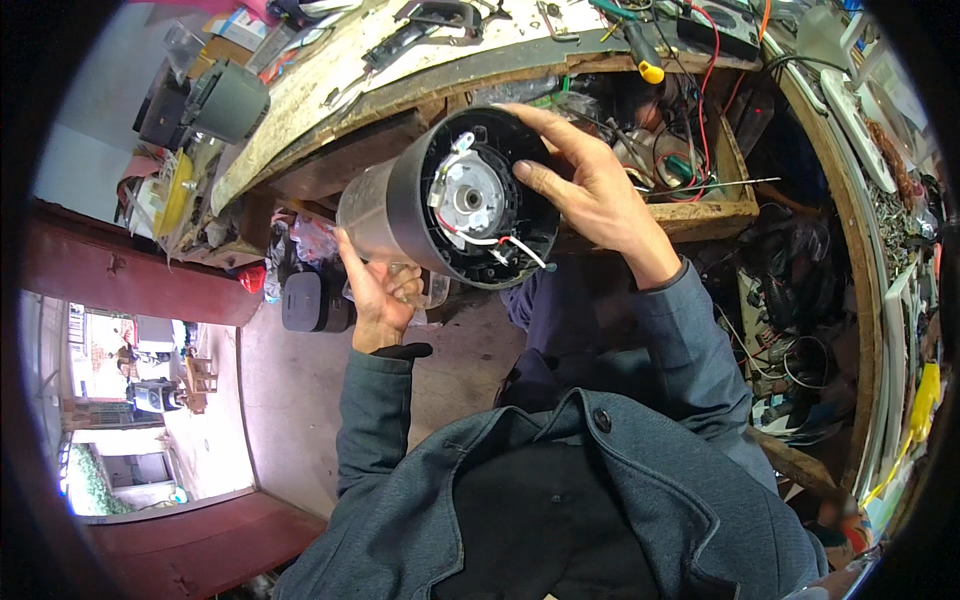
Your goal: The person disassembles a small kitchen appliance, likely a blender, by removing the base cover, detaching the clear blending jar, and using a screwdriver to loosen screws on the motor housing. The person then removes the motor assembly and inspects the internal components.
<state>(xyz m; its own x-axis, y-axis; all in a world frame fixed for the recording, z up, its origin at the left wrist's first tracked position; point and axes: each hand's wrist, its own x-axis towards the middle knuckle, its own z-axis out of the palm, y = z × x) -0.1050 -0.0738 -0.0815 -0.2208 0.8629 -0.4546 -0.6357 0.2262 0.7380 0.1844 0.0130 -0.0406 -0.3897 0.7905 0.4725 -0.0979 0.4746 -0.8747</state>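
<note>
Both my hands hold up a cylindrical appliance, a clear-walled jug (365,210) with a wide black base (408,205), tilted on its side. It resembles an electric kettle or blender jug; its exact kind I cannot tell. The base's open underside faces me, showing a round metal plate (472,200) and loose white and red wires (500,240). My left hand (380,300) supports the clear part from below, fingers curled by a clear handle-like piece (436,290). My right hand (595,190) grips the black rim, its thumb at the inner edge.
Beyond the jug runs a worn workbench (330,125) carrying tools and black plastic parts. A yellow-tipped screwdriver (645,55) hangs over its edge. An open wooden drawer (700,215) holds wires and tools. Cluttered shelving (870,300) lines the right; a doorway (150,400) opens at left.
</note>
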